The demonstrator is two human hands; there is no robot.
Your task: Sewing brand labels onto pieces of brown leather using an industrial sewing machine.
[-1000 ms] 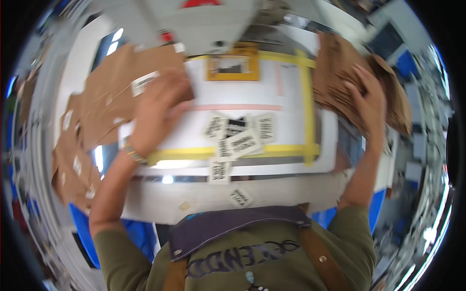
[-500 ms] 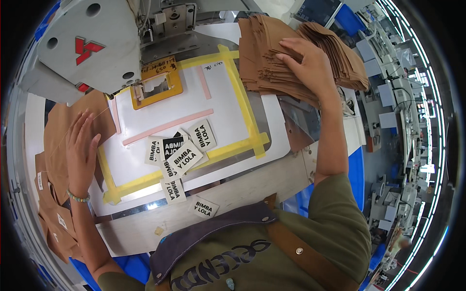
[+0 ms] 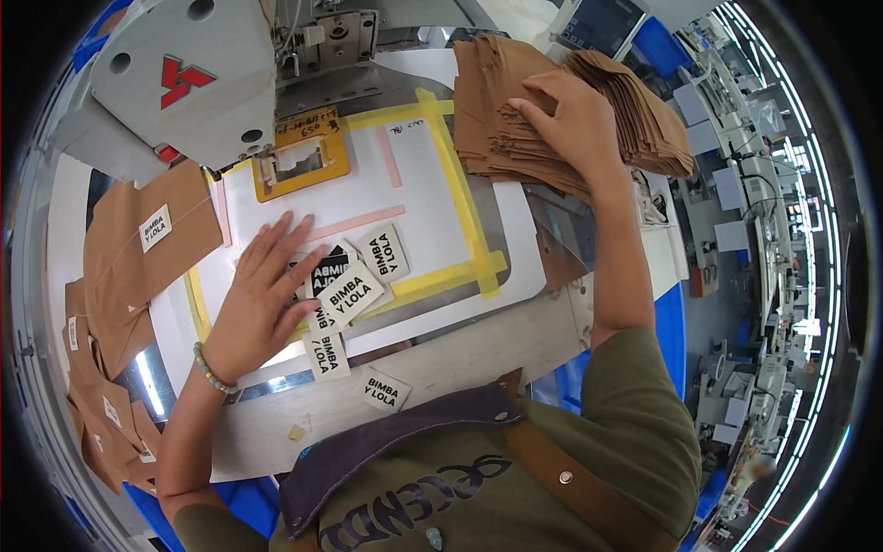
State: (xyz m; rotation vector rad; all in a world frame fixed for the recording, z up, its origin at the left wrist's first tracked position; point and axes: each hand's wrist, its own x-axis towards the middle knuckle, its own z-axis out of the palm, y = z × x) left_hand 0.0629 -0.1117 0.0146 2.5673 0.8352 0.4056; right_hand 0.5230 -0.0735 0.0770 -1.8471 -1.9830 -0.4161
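Observation:
My left hand (image 3: pixel 262 308) lies over the white work sheet (image 3: pixel 428 212), fingers spread, at the left edge of a small pile of white and black fabric labels (image 3: pixel 356 293); it holds nothing. On a stack of brown fabric pieces (image 3: pixel 501 110) at the far right rests my right hand (image 3: pixel 575 120), thumb and forefinger apart over the top layers. At the left, a brown fabric piece (image 3: pixel 120 216) bears a white label (image 3: pixel 155 227), with a thread trailing across it. A yellow frame clamp (image 3: pixel 299 168) sits under the sewing machine head (image 3: pixel 175 78).
More brown pieces with labels (image 3: pixel 106 409) hang at the left table edge. One loose label (image 3: pixel 383 391) lies near my apron. Yellow tape (image 3: pixel 469 212) borders the sheet, and pink strips (image 3: pixel 359 223) mark it. A second brown stack (image 3: pixel 630 110) and a screen (image 3: pixel 600 23) stand far right.
My left hand has moved right, off the brown piece at the left and onto the sheet beside the labels, uncovering that piece's label. My right hand stays on the stack, shifted slightly.

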